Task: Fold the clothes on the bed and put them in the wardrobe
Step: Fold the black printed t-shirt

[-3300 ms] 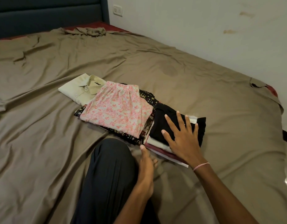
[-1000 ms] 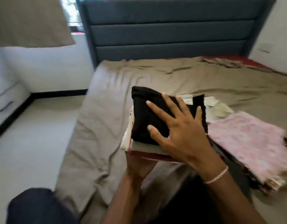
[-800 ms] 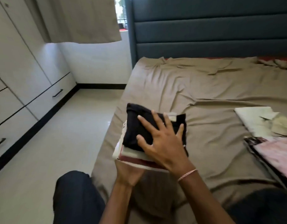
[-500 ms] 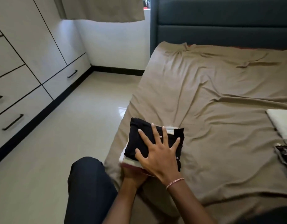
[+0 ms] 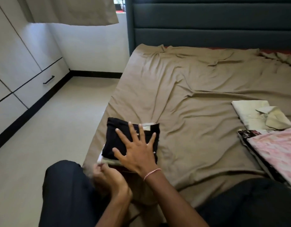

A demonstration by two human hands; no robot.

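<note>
I had shifted the stack [image 5: 115, 136] from mid-bed to the left edge of the bed [image 5: 190, 95], at lower centre of the frame. That put it closer to the wardrobe [image 5: 15, 54] at upper left, so the carry looked about half done. My right hand [image 5: 138, 154] lay flat on the soft black top layer, fingers spread. My left hand [image 5: 108, 177] had slid out to the near edge, fingers curled and blurred, so I couldn't tell whether it pinched the pale layers. The stack was squarish and limp on the creased brown sheet. The cream shirt [image 5: 256, 115] and the pink floral piece [image 5: 279, 149] waited at right.
</note>
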